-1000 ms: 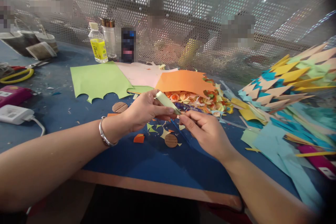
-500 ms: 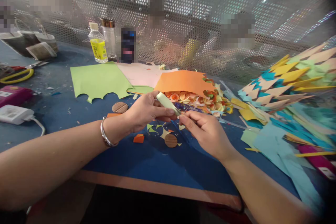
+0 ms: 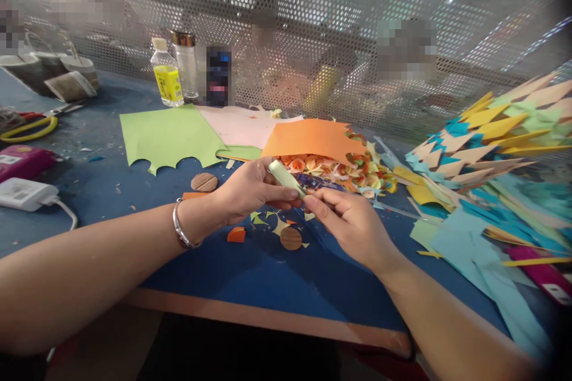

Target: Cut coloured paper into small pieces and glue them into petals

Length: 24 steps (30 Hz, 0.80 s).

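Note:
Near the middle of the view my left hand (image 3: 252, 190) is closed on a pale green paper piece (image 3: 282, 175), pinched between thumb and fingers. Its upper end sticks out beyond the fingers. My right hand (image 3: 342, 217) pinches the lower end of the same piece, its fingertips meeting the left thumb; that end is mostly hidden. Under the hands lie paper scraps (image 3: 280, 226), an orange scrap (image 3: 236, 234) and a round wooden disc (image 3: 291, 239). A second wooden disc (image 3: 204, 183) is left of my left hand.
Behind the hands lie a green sheet (image 3: 172, 137), an orange sheet (image 3: 308, 138) and a pile of cut paper pieces (image 3: 357, 175). Folded paper work (image 3: 473, 137) stands right. A bottle (image 3: 167, 77), scissors (image 3: 31, 130) and a white plug (image 3: 27, 194) are at left.
The pale green piece has shifted and turned slightly in my fingers. Both hands keep their grip and have barely moved.

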Motion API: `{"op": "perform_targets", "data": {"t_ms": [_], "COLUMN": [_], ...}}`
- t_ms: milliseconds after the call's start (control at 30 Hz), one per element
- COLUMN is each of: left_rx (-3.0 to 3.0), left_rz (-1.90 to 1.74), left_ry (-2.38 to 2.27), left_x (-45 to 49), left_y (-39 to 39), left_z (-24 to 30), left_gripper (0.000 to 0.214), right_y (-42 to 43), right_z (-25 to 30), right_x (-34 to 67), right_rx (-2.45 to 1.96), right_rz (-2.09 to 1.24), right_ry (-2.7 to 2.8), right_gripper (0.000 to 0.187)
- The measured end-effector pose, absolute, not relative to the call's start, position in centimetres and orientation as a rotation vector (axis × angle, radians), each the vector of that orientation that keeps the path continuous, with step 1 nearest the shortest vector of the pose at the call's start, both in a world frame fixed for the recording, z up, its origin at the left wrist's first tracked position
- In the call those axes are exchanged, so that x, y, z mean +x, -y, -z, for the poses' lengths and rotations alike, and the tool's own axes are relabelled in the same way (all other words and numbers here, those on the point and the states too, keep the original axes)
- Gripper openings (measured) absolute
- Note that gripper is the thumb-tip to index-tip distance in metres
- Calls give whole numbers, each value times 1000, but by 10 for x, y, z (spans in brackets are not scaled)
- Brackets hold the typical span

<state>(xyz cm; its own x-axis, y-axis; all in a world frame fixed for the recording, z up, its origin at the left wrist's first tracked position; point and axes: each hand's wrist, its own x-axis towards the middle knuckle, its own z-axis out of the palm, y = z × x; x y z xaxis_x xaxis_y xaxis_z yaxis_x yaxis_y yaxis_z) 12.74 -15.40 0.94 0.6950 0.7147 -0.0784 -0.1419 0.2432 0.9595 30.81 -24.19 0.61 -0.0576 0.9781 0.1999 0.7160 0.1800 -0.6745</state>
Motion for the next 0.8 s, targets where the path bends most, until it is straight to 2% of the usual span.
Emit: {"op": "perform_targets", "data": {"t_ms": [800], "left_rx": [1183], "left_rz": [-590], "left_ry": [-571], "left_x": [127], "left_y": [157], "left_z": [-14], "left_gripper": [29], "right_y": [243], "right_z": [-8], "right_x": [307], "right_rx": [-1610], "right_rz": [-488], "right_ry": [1862], "right_gripper": [41]}}
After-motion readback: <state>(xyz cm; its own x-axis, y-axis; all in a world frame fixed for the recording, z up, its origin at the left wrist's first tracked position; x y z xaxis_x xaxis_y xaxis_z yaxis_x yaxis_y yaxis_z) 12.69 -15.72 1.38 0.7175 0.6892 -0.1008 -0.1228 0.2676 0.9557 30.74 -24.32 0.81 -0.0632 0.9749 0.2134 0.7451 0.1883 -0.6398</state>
